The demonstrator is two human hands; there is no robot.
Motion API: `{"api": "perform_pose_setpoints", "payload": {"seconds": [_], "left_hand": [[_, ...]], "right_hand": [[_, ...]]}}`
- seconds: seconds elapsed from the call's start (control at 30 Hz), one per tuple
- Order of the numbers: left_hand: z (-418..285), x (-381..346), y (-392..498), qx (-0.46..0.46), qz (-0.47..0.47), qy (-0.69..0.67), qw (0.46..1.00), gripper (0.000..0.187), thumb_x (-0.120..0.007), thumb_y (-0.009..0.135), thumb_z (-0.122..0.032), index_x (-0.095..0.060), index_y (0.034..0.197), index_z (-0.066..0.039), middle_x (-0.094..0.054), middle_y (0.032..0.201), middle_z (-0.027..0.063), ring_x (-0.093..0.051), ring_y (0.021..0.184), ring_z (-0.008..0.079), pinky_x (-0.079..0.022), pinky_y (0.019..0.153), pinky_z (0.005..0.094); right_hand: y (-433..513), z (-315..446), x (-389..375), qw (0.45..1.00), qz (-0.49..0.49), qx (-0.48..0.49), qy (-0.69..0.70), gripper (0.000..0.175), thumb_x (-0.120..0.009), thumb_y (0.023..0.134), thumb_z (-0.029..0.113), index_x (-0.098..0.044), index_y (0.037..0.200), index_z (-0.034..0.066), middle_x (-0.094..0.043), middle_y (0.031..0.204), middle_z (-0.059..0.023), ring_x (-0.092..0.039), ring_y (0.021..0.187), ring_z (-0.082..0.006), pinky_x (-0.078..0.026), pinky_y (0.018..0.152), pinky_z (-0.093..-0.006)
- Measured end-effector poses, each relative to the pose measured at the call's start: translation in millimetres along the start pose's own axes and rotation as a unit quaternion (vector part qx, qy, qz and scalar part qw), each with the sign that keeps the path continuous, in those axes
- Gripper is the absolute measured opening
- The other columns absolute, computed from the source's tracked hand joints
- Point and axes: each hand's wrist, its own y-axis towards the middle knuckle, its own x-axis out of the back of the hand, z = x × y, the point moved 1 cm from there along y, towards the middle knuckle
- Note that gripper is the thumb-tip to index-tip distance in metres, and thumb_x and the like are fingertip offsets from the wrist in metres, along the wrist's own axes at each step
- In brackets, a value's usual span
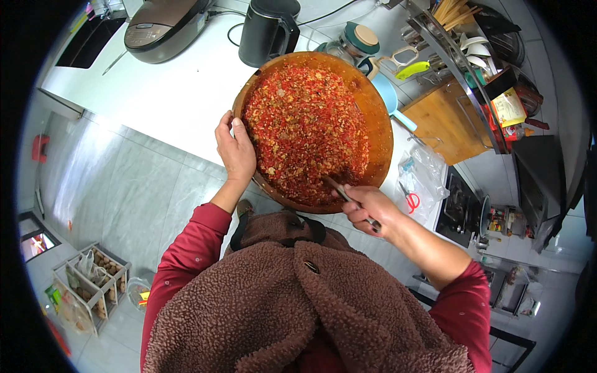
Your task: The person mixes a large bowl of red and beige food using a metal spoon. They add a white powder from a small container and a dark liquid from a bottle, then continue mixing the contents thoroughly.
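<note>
A large round wooden basin (380,140) is in front of me at the edge of the white counter. It holds a thick layer of chopped red chili mix (303,126) with pale seeds and bits through it. My left hand (235,149) grips the basin's left rim, thumb on top. My right hand (368,207) is closed around the metal handle of a utensil (345,193) at the basin's near right side. The utensil's head is sunk in the chili and hidden, so its kind cannot be told.
Behind the basin stand a black electric kettle (268,32) and a rice cooker (163,30). To the right are a light-blue plastic ladle (386,93), a wooden cutting board (447,121), red-handled scissors (412,201) on a plastic bag (426,170), and a black gas stove (459,205).
</note>
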Motion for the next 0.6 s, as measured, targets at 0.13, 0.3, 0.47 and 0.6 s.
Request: {"api": "perform_pose_setpoints", "payload": {"seconds": [0.13, 0.3, 0.47, 0.6], "left_hand": [[0.8, 0.6, 0.5, -0.009, 0.002, 0.014, 1.000, 0.050, -0.044, 0.110, -0.035, -0.049, 0.141, 0.004, -0.054, 0.134, 0.0245, -0.056, 0.125, 0.0374, -0.044, 0.107, 0.0459], [-0.9, 1.5, 0.1, -0.017, -0.005, 0.033, 0.999, 0.050, -0.044, 0.110, -0.035, -0.049, 0.141, 0.004, -0.057, 0.131, 0.0242, -0.057, 0.124, 0.0371, -0.044, 0.106, 0.0463], [-0.7, 2.1, 0.8, -0.027, -0.012, 0.049, 0.998, 0.050, -0.044, 0.110, -0.036, -0.050, 0.140, 0.004, -0.059, 0.130, 0.0239, -0.057, 0.123, 0.0368, -0.044, 0.106, 0.0463], [2.2, 1.4, 1.3, -0.013, -0.019, 0.049, 0.999, 0.050, -0.045, 0.109, -0.036, -0.050, 0.140, 0.002, -0.060, 0.130, 0.0237, -0.058, 0.124, 0.0367, -0.044, 0.107, 0.0460]], "right_hand": [[43.0, 15.0, -7.3, 0.990, 0.034, 0.030, 0.136, 0.032, -0.040, 0.111, 0.036, -0.054, 0.127, 0.0108, -0.044, 0.070, 0.0070, -0.034, 0.042, -0.0027, -0.027, 0.030, -0.0223], [68.1, 30.8, -1.4, 0.980, 0.069, 0.116, 0.145, 0.032, -0.041, 0.111, 0.033, -0.056, 0.126, 0.0083, -0.045, 0.069, 0.0071, -0.036, 0.043, -0.0018, -0.030, 0.031, -0.0214], [34.8, 22.2, 13.0, 0.985, 0.041, 0.147, 0.081, 0.030, -0.044, 0.111, 0.031, -0.058, 0.124, 0.0076, -0.048, 0.071, 0.0054, -0.037, 0.043, -0.0015, -0.029, 0.033, -0.0204], [-5.7, 22.4, 24.6, 0.967, -0.065, 0.210, -0.128, 0.028, -0.049, 0.109, 0.030, -0.061, 0.125, 0.0105, -0.049, 0.071, 0.0045, -0.037, 0.044, -0.0023, -0.029, 0.034, -0.0210]]}}
